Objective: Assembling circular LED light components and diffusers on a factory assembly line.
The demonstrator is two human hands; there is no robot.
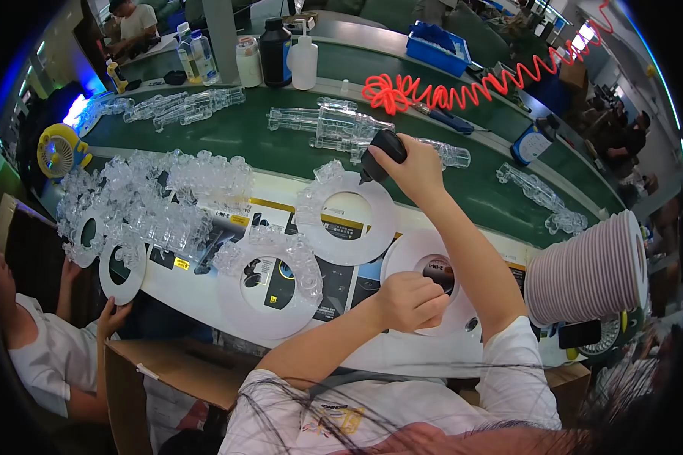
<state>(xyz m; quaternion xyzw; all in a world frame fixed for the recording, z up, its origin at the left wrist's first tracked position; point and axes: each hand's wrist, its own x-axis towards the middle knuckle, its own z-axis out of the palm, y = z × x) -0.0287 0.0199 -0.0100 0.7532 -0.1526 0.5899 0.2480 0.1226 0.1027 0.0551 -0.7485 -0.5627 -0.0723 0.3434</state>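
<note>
— What's the right hand doing?

— It's wrapped tight around a black tool, tip pointing down at the upper edge of a white ring lying flat on the bench.

— And the left hand?

— Curled into a loose fist, resting on another white ring just in front of the person. I can't tell if anything is pinched inside it.

— What's around them?

— A third ring to the left carries clear plastic parts on its rim. A red coiled hose runs across the green belt behind. A stack of rings stands at the right, and another person's hand holds a ring at the far left.
</note>
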